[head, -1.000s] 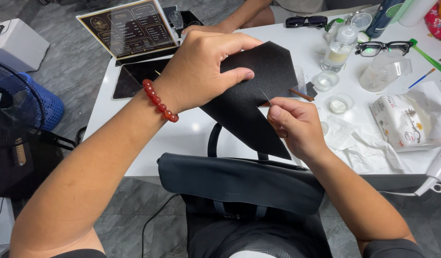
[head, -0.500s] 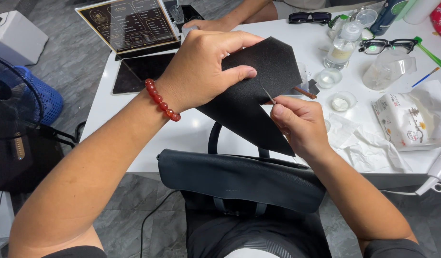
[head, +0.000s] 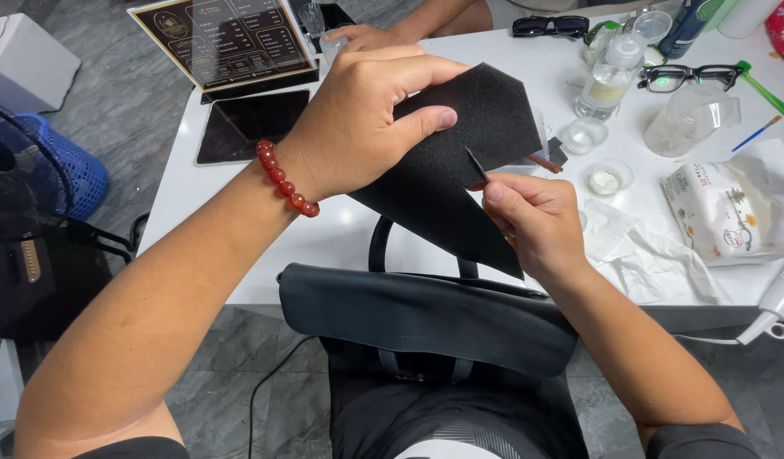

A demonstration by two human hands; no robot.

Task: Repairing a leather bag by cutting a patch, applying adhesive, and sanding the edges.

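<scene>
— Right, what do I have in the hands?

— My left hand (head: 371, 127) is clamped on a black pointed piece of material (head: 460, 170), thumb across its face, fingers curled over its top edge. It is held up between both hands, above the white table (head: 239, 246).

— And the other one?

— My right hand (head: 532, 225) pinches a thin dark tool (head: 478, 166), its tip touching the piece just under my left thumb.

— Around them?

— Below both hands a black leather bag (head: 426, 314) lies on my lap. Right of my right hand I see crumpled tissues (head: 639, 255) and a wipes packet (head: 724, 208). Beyond my left hand another person's hand (head: 366, 36) rests on the table, near a dark tablet (head: 252, 123).
</scene>
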